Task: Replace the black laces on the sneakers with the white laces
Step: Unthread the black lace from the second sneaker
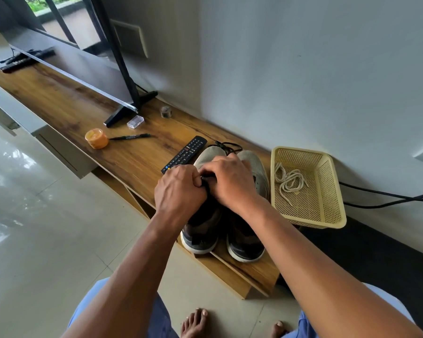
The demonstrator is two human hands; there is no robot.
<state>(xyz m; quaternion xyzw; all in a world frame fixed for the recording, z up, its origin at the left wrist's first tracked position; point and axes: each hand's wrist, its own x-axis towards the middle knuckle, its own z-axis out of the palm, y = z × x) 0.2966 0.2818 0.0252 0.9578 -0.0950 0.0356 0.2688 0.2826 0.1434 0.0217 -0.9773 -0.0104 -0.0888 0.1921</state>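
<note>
Two sneakers (248, 240) stand side by side on the worktop (132, 154), heels toward the person, so the lacing is in easy reach. The left hand (180, 189) and right hand (231, 181) meet over the left shoe, fingers curled, pinching the black lace (228, 145). White laces (288, 181) wait in the basket (327, 215) just beside

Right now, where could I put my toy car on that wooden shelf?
There is bare wood between the orange jar and the remote, and more farther left under the TV. It is crowded around the sneakers, where both hands work, and the basket sits close beside them.
</note>
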